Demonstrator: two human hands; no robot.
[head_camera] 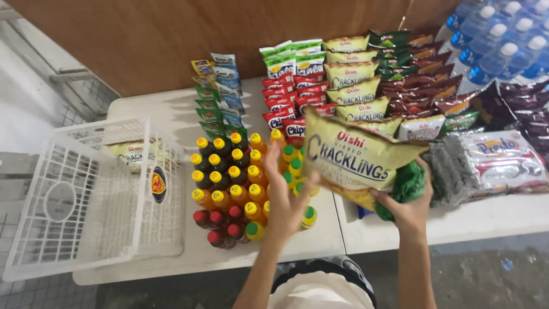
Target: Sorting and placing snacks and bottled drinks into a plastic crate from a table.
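Head view of a snack display on a white table (pixel 189 260). Both hands held a yellow snack bag (pixel 357 157) above the table's front edge, lifted clear of the rows behind it and tilted with its printed face toward the camera. The left hand (pixel 289 197) met the bag's lower left corner with fingers spread wide, more a loose support than a clamp; motion blur made the exact contact hard to read. The right hand (pixel 407 206) was closed under the bag's lower right corner and appeared also to pinch a green packet (pixel 410 182) against it. Directly beneath the left hand stood a block of small bottles (pixel 229 183) with yellow, red and green caps, packed upright in tight rows. Behind them, rows of snack packets (pixel 343 80) lay overlapped like shingles, so that each face stayed visible. A white plastic basket (pixel 86 200) sat at the table's left end, already holding one matching yellow bag (pixel 134 151). Water bottles (pixel 497 46) lay stacked at the far right.
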